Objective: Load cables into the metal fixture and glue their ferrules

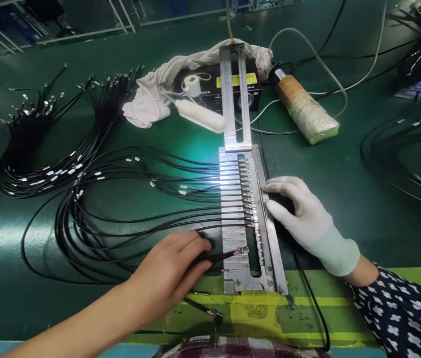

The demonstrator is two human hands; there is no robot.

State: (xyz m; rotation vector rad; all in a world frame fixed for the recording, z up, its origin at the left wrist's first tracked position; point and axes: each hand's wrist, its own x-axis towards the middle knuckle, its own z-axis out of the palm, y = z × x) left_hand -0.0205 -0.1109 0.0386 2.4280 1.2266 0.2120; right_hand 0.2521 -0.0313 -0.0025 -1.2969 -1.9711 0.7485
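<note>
My left hand, bare, pinches a black cable between thumb and fingers. The cable's stripped connector end lies over the lower slots of a long metal fixture. Above it, several black cables sit side by side in the slots, their exposed wire ends in a row along the middle channel. My right hand, in a white glove, rests its fingertips against the fixture's right rail, thumb and fingers apart. More loose connector ends lie below my left hand.
Bundles of black cables with white tags spread to the left. Behind the fixture stand a black control box, a twisted white cloth and a white-handled tool. A plastic-wrapped block lies right; more cables lie beyond.
</note>
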